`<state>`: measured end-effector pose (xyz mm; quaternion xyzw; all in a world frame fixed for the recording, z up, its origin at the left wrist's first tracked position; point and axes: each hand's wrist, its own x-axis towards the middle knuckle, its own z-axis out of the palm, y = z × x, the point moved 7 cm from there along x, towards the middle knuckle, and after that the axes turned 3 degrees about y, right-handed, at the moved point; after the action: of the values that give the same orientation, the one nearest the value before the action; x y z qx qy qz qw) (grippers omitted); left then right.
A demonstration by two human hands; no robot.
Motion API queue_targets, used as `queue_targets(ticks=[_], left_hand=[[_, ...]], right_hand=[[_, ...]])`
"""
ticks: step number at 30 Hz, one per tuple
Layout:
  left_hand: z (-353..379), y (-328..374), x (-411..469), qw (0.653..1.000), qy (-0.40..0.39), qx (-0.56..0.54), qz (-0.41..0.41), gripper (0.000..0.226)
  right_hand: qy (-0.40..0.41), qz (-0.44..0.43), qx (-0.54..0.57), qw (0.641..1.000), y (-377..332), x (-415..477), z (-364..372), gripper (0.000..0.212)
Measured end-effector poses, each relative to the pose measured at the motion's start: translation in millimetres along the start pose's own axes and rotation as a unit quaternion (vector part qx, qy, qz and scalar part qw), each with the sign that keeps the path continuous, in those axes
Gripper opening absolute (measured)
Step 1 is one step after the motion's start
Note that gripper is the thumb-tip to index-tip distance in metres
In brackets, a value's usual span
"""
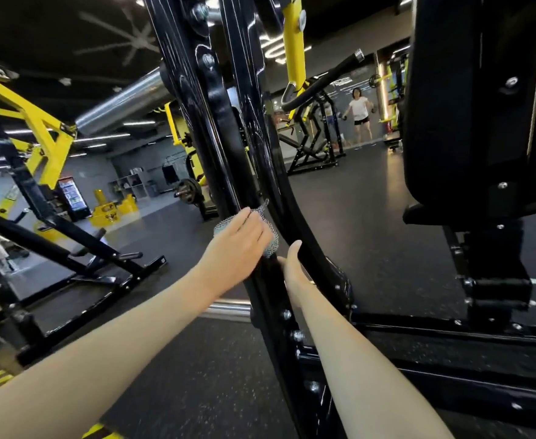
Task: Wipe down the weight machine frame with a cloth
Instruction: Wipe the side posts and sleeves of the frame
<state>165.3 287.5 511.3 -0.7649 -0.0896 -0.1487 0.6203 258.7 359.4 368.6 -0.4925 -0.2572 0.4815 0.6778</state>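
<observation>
The weight machine frame [228,128] is a glossy black upright post with bolts, running from top centre down to the floor. A curved black bar [295,210] branches off its right side. A small grey-blue mesh cloth [269,245] lies against the post at mid-height. My left hand [238,245] presses flat on the cloth with straight fingers and covers most of it. My right hand [292,267] rests just below, between the post and the curved bar, seen edge-on with its fingers pointing up along the bar.
A black padded seat and its bolted mount [482,122] stand close on the right. Yellow-and-black machines [38,147] and a bench fill the left. A chrome bar [124,103] juts out at upper left. A person [360,115] exercises far back. The floor is dark rubber.
</observation>
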Motion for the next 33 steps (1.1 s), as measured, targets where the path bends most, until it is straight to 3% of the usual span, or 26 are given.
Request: queue_targets(ticks=[2,5,9,11,16,19,22,27,33], left_hand=[[2,20,-7,1.000,-0.017,-0.004,0.009,0.039],[2,66,-25,0.992,-0.067,-0.042,0.096,0.036],[-4,9,-4,1.000,0.001,-0.023,0.017,0.035],[-4,-3,5,0.999,-0.005,-0.039,-0.021,0.035],[5,79,-25,0.985,-0.080,-0.121,0.098,0.034],[1,34,-9,0.994,-0.027,-0.080,0.064,0.034],[6,3,10,0.997,-0.031,-0.074,-0.001,0.030],[22,70,1,0.979,-0.104,-0.165,0.064,0.024],[-4,-15,-21,0.995,0.015,-0.100,0.003,0.053]], right_hand=[[0.005,0.003,-0.006,1.000,1,0,-2,0.098],[0.019,0.016,-0.009,1.000,-1,0,-2,0.105],[0.018,0.009,-0.018,1.000,-3,-2,0,0.113],[0.020,0.006,-0.019,1.000,-1,0,-2,0.109],[0.008,0.018,-0.013,1.000,-2,-1,-2,0.104],[0.010,0.016,-0.014,1.000,-6,-7,0,0.101],[0.015,0.017,-0.018,1.000,-4,-6,-2,0.100],[0.009,0.011,-0.030,0.999,-7,-10,-8,0.094],[0.018,0.025,-0.025,0.999,1,-1,-2,0.104]])
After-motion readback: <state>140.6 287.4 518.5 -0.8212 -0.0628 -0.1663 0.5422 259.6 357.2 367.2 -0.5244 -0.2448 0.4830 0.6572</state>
